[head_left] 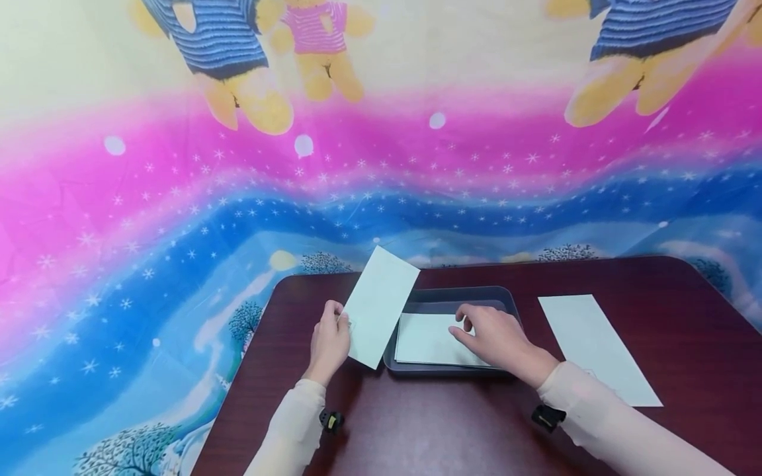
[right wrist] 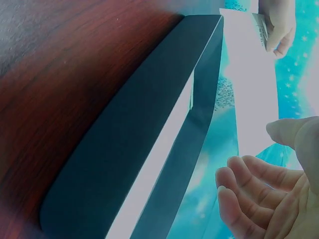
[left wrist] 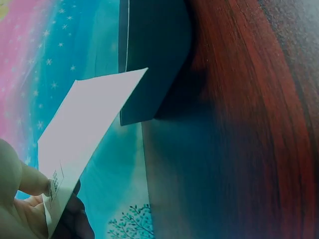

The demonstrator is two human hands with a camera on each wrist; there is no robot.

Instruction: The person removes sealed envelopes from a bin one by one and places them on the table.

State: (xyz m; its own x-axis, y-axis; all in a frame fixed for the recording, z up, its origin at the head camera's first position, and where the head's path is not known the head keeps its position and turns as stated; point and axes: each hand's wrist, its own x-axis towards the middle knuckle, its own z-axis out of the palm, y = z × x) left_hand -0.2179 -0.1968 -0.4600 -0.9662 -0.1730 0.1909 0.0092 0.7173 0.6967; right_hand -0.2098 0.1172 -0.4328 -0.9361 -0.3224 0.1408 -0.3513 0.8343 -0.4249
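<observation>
My left hand (head_left: 329, 340) pinches a white envelope (head_left: 382, 307) by its lower left edge, thumb in front. The envelope is held up at a tilt beside the left end of a dark grey tray (head_left: 449, 372). Small printed marks show near the thumb (left wrist: 42, 181) in the left wrist view. Several white envelopes (head_left: 428, 340) lie stacked in the tray. Over the right part of that stack hovers my right hand (head_left: 499, 336), its fingers loosely bent and holding nothing. In the right wrist view its thumb (right wrist: 286, 130) stands apart from the fingers.
Another white envelope (head_left: 595, 344) lies flat on the dark red-brown table (head_left: 428, 430), right of the tray and partly behind my right sleeve. A printed cloth (head_left: 381, 158) with bears and snowflakes hangs behind the table. Each wrist carries a small black device.
</observation>
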